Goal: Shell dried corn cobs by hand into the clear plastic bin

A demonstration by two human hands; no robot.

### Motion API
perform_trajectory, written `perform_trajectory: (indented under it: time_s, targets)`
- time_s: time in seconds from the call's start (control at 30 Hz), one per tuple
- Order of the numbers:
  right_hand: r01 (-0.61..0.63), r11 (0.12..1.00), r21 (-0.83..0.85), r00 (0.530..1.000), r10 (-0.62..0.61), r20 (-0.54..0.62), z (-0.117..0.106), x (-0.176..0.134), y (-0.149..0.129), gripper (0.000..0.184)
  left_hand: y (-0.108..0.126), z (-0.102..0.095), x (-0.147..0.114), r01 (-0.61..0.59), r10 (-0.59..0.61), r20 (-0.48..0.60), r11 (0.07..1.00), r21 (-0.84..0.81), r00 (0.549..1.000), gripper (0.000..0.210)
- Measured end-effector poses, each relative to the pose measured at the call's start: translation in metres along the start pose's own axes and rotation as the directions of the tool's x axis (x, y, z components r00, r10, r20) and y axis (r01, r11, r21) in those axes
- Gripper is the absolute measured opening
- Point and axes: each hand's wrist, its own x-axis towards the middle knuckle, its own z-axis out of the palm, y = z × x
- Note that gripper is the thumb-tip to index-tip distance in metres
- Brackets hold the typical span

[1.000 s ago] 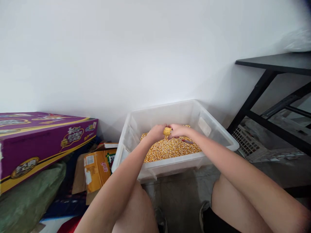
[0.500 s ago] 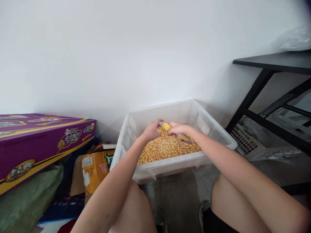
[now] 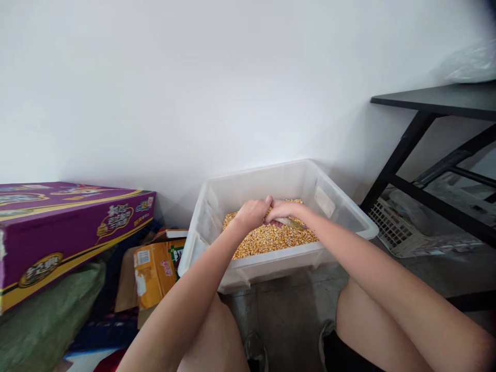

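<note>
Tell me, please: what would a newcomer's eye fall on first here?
A translucent white plastic tub of loose yellow corn kernels probably catches it, at lower centre. Above them, the bare left hand and bare right hand meet. A large purple cardboard box sits at the left edge.

Single view, worn on head, looking forward and down past wearer's own forearms [image 3: 186, 297] and thighs [image 3: 215, 338], these nearest lens along bottom. Plastic bin [image 3: 271, 268] within reach, just below centre, seen from above over near rim. White wall [image 3: 217, 93] behind fills upper half. Wide coverage: purple carton [image 3: 77, 232] cut by left edge, black bench [image 3: 445, 101] by right.
</note>
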Motion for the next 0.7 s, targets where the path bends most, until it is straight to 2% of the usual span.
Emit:
perform_trajectory:
  time_s: [0.07,0.17,0.23,0.3,0.43,0.47,0.53,0.6,0.63,0.7]
  targets:
    - [-0.024,0.999,-0.036,0.999,0.023,-0.030,0.001,-0.001,-0.001,0.009,0.003,-0.002,0.000,0.014,-0.014,0.019,1.000,-0.010,1.000,0.035]
    - [-0.055,0.966,-0.252,0.991,0.021,-0.134,0.005,-0.004,-0.005,0.005,0.005,-0.001,0.001,0.068,-0.068,0.076,0.998,-0.004,0.995,0.024]
    - [-0.084,0.885,-0.458,0.977,-0.018,-0.214,0.008,-0.006,-0.009,0.009,0.002,0.002,0.001,0.089,-0.088,0.093,0.996,-0.003,0.992,0.022]
    - [-0.108,0.768,-0.632,0.956,-0.094,-0.278,0.011,-0.007,-0.014,0.015,-0.002,0.007,0.002,0.088,-0.087,0.079,0.996,-0.016,0.993,0.023]
    - [-0.136,0.599,-0.789,0.936,-0.182,-0.300,0.015,-0.007,-0.021,0.024,-0.011,0.017,0.006,0.100,-0.092,0.068,0.988,-0.116,0.993,0.019]
    - [-0.136,0.573,-0.808,0.938,-0.188,-0.291,0.016,-0.008,-0.022,0.024,-0.014,0.019,0.008,0.120,-0.104,0.100,0.979,-0.167,0.990,0.015]
    - [-0.126,0.527,-0.841,0.938,-0.213,-0.274,0.017,-0.008,-0.024,0.023,-0.020,0.021,0.010,0.188,-0.117,0.232,0.931,-0.313,0.966,0.009]
    - [-0.096,0.478,-0.873,0.929,-0.272,-0.251,0.018,-0.009,-0.027,0.021,-0.025,0.022,0.013,0.270,-0.088,0.369,0.836,-0.477,0.925,0.008]
    - [-0.076,0.453,-0.888,0.920,-0.312,-0.238,0.018,-0.010,-0.029,0.019,-0.028,0.023,0.013,0.299,-0.060,0.412,0.783,-0.546,0.909,0.009]
    - [-0.040,0.415,-0.909,0.896,-0.388,-0.217,0.020,-0.009,-0.031,0.020,-0.030,0.023,0.013,0.314,-0.017,0.433,0.715,-0.625,0.901,0.012]
